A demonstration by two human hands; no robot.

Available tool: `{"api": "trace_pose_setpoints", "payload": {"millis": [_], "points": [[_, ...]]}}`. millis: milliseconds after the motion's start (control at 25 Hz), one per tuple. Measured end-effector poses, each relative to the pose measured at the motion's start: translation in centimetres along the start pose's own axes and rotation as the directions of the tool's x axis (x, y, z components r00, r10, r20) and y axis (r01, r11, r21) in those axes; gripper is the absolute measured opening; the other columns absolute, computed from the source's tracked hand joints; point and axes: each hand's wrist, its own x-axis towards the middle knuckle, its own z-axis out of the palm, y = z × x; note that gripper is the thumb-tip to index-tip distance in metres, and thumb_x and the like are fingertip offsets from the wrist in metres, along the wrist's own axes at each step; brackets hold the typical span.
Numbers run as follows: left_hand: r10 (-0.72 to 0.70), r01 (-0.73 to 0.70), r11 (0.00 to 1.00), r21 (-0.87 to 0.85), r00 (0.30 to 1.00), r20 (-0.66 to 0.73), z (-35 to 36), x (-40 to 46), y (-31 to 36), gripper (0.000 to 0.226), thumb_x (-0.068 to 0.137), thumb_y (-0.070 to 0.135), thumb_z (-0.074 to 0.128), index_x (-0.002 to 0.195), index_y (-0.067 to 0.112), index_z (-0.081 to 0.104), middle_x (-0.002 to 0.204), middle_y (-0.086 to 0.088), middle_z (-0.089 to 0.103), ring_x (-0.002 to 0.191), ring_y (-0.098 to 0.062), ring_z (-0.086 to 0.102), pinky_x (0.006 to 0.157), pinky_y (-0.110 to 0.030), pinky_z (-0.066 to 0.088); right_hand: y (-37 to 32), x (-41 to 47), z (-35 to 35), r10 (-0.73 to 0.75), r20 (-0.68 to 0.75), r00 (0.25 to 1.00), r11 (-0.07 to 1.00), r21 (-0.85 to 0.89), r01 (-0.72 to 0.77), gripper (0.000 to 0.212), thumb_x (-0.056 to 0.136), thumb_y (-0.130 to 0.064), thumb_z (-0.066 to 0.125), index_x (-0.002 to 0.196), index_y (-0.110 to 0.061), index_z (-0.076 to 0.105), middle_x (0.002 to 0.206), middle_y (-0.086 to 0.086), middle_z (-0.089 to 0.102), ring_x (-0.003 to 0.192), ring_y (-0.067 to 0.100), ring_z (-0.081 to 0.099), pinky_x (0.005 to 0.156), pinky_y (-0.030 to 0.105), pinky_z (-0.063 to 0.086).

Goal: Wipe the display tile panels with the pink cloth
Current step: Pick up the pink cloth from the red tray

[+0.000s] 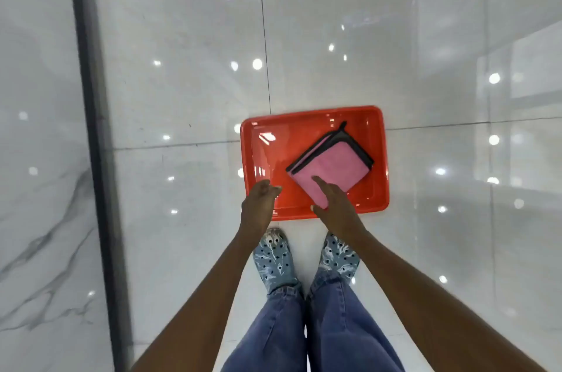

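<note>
A folded pink cloth with a black edge lies in the right half of a red tray on the glossy floor. My right hand reaches down over the cloth's near corner, fingers spread, index finger stretched across the pink fabric; I cannot tell if it touches. My left hand hovers over the tray's near left rim, fingers loosely curled, holding nothing. A white marbled display tile panel in a black frame stands at the left.
My feet in patterned blue shoes stand just before the tray's near edge, jeans below. The floor is large glossy white tiles with dark grout lines and ceiling-light reflections. A pale panel or glass reflection shows at the right.
</note>
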Motion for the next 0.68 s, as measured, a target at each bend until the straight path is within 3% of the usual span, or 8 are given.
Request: {"api": "trace_pose_setpoints", "payload": {"millis": [160,240,320,440,560,680], "points": [[0.007,-0.007,1.000,0.003,1.000,0.023,1.9,6.5,-3.9,0.042,0.097,0.027,0.056,0.136,0.012,0.053,0.132,-0.005,0.057,0.122,-0.024,0.054,0.109,-0.039,0.039,3.8,5.6,5.7,-0.032,0.041,0.999,0.946,-0.321,0.044,0.075,0.094,-0.021,0.058,0.153,-0.034,0.015,0.158,0.015,0.017,0.145,0.040,0.012,0.110,0.062,0.029],[0.011,-0.011,1.000,0.000,0.999,0.030,2.8,8.5,-5.6,0.042,0.097,0.028,0.057,0.136,0.012,0.054,0.131,-0.004,0.059,0.122,-0.023,0.054,0.105,-0.034,0.039,5.2,6.9,8.6,-0.004,0.051,0.999,0.911,-0.412,0.024,0.082,0.096,-0.026,0.054,0.151,-0.045,-0.005,0.162,0.010,-0.006,0.146,0.042,-0.009,0.110,0.068,0.013],[0.017,-0.016,1.000,-0.012,0.999,0.034,3.3,9.8,-6.4,0.043,0.098,0.028,0.057,0.137,0.012,0.053,0.132,-0.003,0.058,0.122,-0.020,0.053,0.105,-0.034,0.038,5.8,7.4,10.2,-0.031,-0.029,0.999,0.888,-0.460,0.014,0.085,0.099,-0.015,0.044,0.144,-0.051,-0.018,0.161,0.006,-0.017,0.144,0.041,-0.018,0.108,0.069,0.007],[0.003,-0.001,0.999,-0.041,0.999,0.032,3.6,10.7,-7.0,0.043,0.099,0.028,0.056,0.139,0.012,0.051,0.134,-0.004,0.056,0.123,-0.021,0.051,0.106,-0.035,0.038,6.0,7.6,10.2,-0.025,-0.101,0.995,0.890,-0.455,-0.023,0.075,0.096,-0.003,0.029,0.151,-0.040,-0.005,0.162,0.005,-0.009,0.147,0.037,-0.010,0.111,0.065,0.015],[-0.004,0.005,0.997,-0.071,1.000,0.022,3.5,9.5,-6.5,0.043,0.098,0.027,0.056,0.138,0.011,0.052,0.133,-0.005,0.058,0.124,-0.022,0.052,0.105,-0.032,0.038,6.3,7.4,7.4,-0.114,-0.076,0.991,0.906,-0.416,0.072,0.076,0.095,0.006,0.033,0.152,-0.035,0.006,0.161,0.012,0.014,0.144,0.039,0.021,0.106,0.059,0.037],[-0.012,0.015,0.996,-0.083,1.000,0.028,3.2,7.3,-4.8,0.042,0.098,0.026,0.057,0.137,0.010,0.052,0.129,-0.003,0.058,0.120,-0.019,0.053,0.099,-0.028,0.038,5.6,7.3,3.5,-0.240,0.014,0.971,0.907,-0.353,0.229,0.086,0.086,0.016,0.035,0.152,-0.038,0.020,0.159,0.016,0.017,0.112,0.037,0.053,0.088,0.046,0.050]]}}
